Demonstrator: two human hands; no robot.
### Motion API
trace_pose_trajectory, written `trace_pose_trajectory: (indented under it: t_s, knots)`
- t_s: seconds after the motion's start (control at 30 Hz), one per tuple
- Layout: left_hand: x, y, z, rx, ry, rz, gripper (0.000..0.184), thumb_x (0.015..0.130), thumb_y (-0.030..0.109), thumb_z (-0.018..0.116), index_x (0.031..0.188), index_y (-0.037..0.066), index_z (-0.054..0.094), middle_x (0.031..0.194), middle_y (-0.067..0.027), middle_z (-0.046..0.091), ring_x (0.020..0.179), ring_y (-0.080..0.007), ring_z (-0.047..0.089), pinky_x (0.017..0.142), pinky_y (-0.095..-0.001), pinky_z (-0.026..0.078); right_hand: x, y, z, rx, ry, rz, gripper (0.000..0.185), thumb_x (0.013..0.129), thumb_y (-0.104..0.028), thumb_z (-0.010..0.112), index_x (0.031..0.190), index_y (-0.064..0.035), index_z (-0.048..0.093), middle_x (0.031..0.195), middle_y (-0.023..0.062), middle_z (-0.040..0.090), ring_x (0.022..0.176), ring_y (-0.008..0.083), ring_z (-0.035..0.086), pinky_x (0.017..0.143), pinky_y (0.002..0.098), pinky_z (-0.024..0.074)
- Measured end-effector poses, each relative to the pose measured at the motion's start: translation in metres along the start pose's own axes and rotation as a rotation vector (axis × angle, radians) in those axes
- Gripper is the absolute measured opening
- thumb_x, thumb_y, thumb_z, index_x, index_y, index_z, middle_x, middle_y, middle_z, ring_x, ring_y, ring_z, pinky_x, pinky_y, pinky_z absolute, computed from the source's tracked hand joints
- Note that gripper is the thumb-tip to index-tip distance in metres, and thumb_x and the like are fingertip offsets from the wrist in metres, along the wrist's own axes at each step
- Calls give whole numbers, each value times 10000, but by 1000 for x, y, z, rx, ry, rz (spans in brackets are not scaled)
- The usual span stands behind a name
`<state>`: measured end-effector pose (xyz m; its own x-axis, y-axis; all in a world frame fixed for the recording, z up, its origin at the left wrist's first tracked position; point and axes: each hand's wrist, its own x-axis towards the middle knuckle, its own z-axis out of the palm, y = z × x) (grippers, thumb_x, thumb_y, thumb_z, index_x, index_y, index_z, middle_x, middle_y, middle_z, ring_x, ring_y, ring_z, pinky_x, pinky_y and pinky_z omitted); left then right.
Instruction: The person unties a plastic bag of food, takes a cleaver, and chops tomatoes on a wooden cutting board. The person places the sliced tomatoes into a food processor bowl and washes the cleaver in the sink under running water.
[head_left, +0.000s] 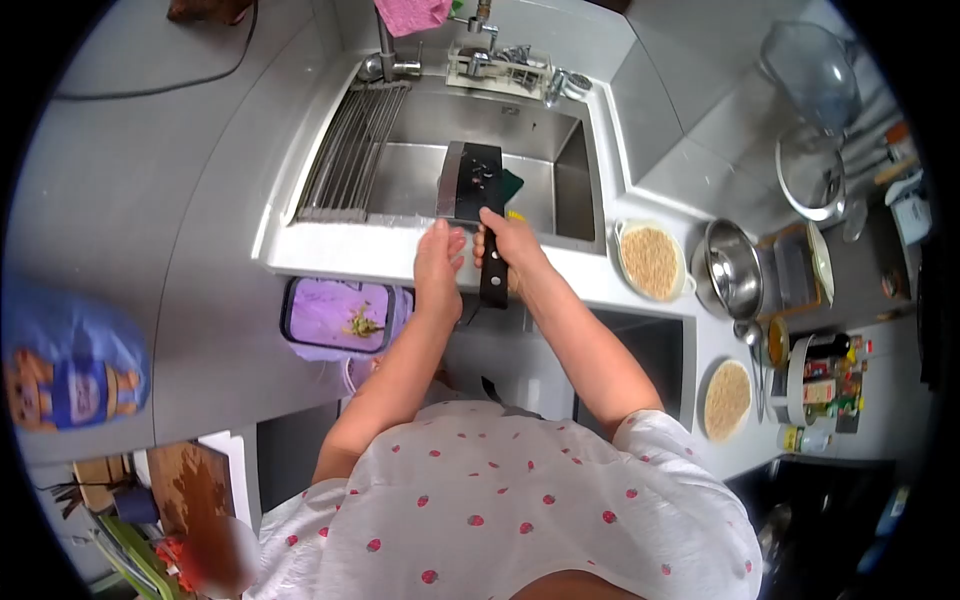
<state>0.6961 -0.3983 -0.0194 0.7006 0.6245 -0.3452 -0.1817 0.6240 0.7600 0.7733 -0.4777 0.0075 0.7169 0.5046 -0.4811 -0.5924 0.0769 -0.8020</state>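
A cleaver [478,185] with a wide dark blade and a black riveted handle points away from me over the sink [410,120]. My right hand [510,243] is closed around its handle, thumb on top near the blade. My left hand [437,268] is beside the handle, fingers stretched toward the blade's near corner. Whether those fingertips touch the blade, I cannot tell. Small pale bits or drops dot the blade. Partly hidden behind it is a dark green scouring pad [511,184], with a bit of yellow below.
A metal roll-up rack [355,150] covers the sink's left side, beside the faucet [388,62]. Below the counter edge is a purple-lined bin [330,305] with scraps. On the right stand a steel bowl [730,268] and two round pale mats [650,260]. A wet cutting board [190,490] stands lower left.
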Motion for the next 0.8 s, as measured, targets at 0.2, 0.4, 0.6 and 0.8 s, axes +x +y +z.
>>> trace_pose_trajectory:
  t_s: [0.2,0.4,0.6,0.8]
  knots:
    - [84,20,25,56,-215,-343,337,899,404,545,687,142,538,573,31,505,428,-79,403,400,-226,287,56,-17,9,111,-100,98,251,916,-284,529,780,-73,516,641,39,551,516,166,546,479,293,459]
    - [146,6,49,-58,-47,-377,246,914,290,521,851,53,550,729,-48,570,564,-144,506,508,-282,409,101,-63,0,-378,-89,166,307,900,-345,544,800,-55,548,654,72,593,595,190,619,531,303,499]
    - [189,-3,74,-95,100,-316,223,930,157,465,1032,-35,517,899,-137,599,758,-255,598,678,-383,494,178,-109,-10,-1593,42,-565,277,851,-270,568,837,6,564,724,180,622,696,352,626,636,409,512]
    - [224,-6,97,-329,131,-328,266,951,118,391,1088,-99,462,933,-197,599,754,-311,638,671,-401,540,270,-130,33,-1482,-58,-1092,287,823,-165,552,1058,-3,577,1098,172,565,987,355,558,826,408,463]
